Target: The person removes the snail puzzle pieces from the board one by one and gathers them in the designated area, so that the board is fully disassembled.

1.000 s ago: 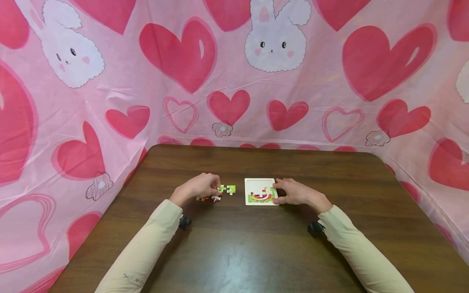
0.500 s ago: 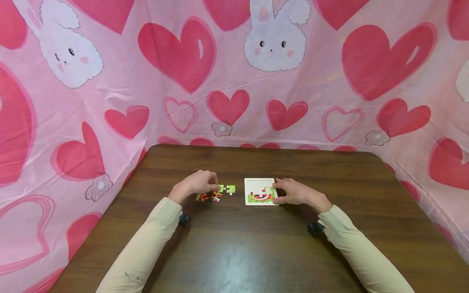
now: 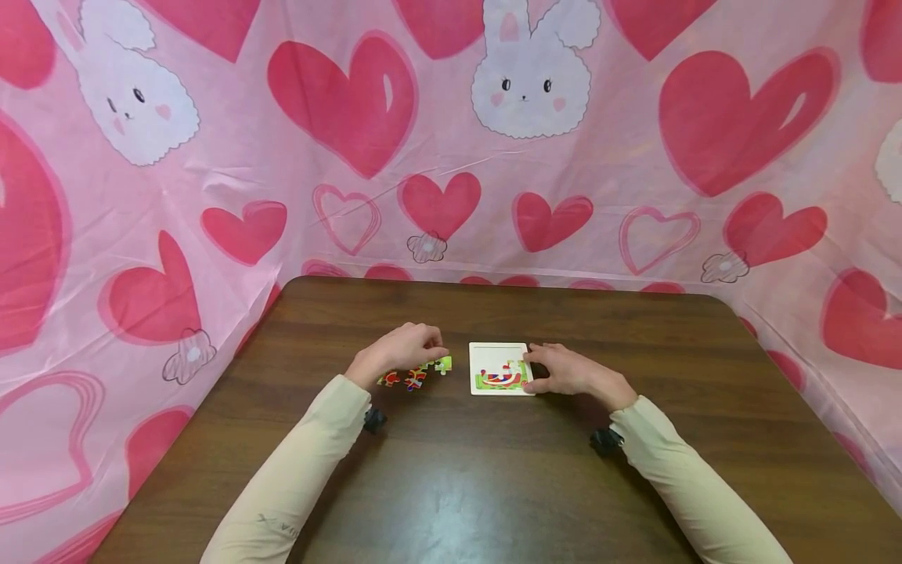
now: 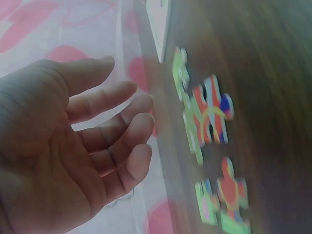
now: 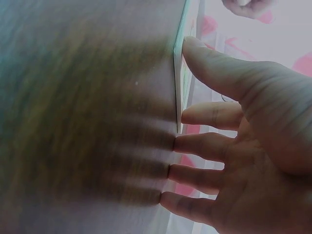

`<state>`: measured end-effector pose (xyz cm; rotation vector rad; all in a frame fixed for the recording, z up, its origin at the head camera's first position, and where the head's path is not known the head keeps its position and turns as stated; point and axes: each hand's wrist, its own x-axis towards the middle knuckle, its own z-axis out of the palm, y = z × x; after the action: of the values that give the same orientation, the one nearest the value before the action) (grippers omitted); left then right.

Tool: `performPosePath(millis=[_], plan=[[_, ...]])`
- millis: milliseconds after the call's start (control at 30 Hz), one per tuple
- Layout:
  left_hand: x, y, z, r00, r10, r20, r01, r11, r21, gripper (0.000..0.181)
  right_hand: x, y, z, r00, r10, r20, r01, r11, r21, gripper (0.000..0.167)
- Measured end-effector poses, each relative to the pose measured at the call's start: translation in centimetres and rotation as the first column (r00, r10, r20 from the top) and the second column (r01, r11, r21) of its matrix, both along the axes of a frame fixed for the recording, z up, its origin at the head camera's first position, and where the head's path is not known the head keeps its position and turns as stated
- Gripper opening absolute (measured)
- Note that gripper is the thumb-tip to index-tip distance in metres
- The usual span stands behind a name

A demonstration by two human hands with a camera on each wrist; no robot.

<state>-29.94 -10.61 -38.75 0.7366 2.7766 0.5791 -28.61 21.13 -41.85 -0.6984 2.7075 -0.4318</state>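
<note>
Hovering above the loose puzzle pieces (image 4: 210, 112), your left grip (image 3: 403, 347) has its fingers loosely curved, with the thumb a little apart from them; in the left wrist view it holds nothing that I can see. Your right grip (image 3: 567, 370) is spread rather wide: the thumb and index finger touch the white tray (image 3: 489, 357) at its right edge, and the other fingertips seem to rest on the surface (image 3: 451, 470). I suppose this touch is for steadying the tray against sliding, and it leaves your left grip free.

The tray lies flat, closer to the far edge of the surface than to you, roughly midway between the left and right edges. It is almost square, so I cannot give it a clear long axis; its far side runs nearly parallel to the far edge of the surface. The fitted pieces (image 3: 502, 381) fill its near part and some of its right side, and their striped arc seems to turn both ends toward the far edge.

The loose ones lie left of the tray, probably for easy reach: a green piece (image 3: 443, 365) is nearest to it, then a striped piece (image 3: 415, 380), then a red piece (image 3: 390, 378) toward the surface's left edge.
</note>
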Motion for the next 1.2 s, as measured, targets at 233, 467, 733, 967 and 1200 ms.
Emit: performPosePath(millis=[233, 467, 733, 967, 1200], plan=[[0.2, 2.5, -0.1, 1.0, -0.019, -0.021, 0.02, 0.999, 0.033, 0.02, 0.1, -0.1, 0.0, 1.0, -0.003, 0.003, 0.003, 1.0, -0.003, 0.068], [0.2, 4.8, -1.0, 0.997, -0.064, -0.052, 0.064, 0.998, 0.014, 0.031, 0.1, -0.1, -0.1, 1.0, -0.013, 0.018, 0.013, 1.0, 0.0, 0.069], [0.2, 7.3, -1.6, 0.997, -0.073, -0.024, 0.072, 0.997, -0.028, 0.037, -0.1, 0.0, 0.0, 1.0, 0.005, -0.003, -0.005, 1.0, 0.002, 0.068], [0.2, 9.3, -2.5, 0.996, -0.078, -0.038, 0.075, 0.996, -0.057, 0.043, -0.1, -0.1, 0.1, 1.0, 0.018, -0.001, -0.018, 1.0, -0.011, 0.067], [0.4, 11.1, -3.0, 0.995, -0.091, -0.046, 0.085, 0.99, -0.115, 0.049, 0.0, 0.0, 0.0, 0.999, 0.04, -0.028, -0.04, 0.999, -0.013, 0.067]])
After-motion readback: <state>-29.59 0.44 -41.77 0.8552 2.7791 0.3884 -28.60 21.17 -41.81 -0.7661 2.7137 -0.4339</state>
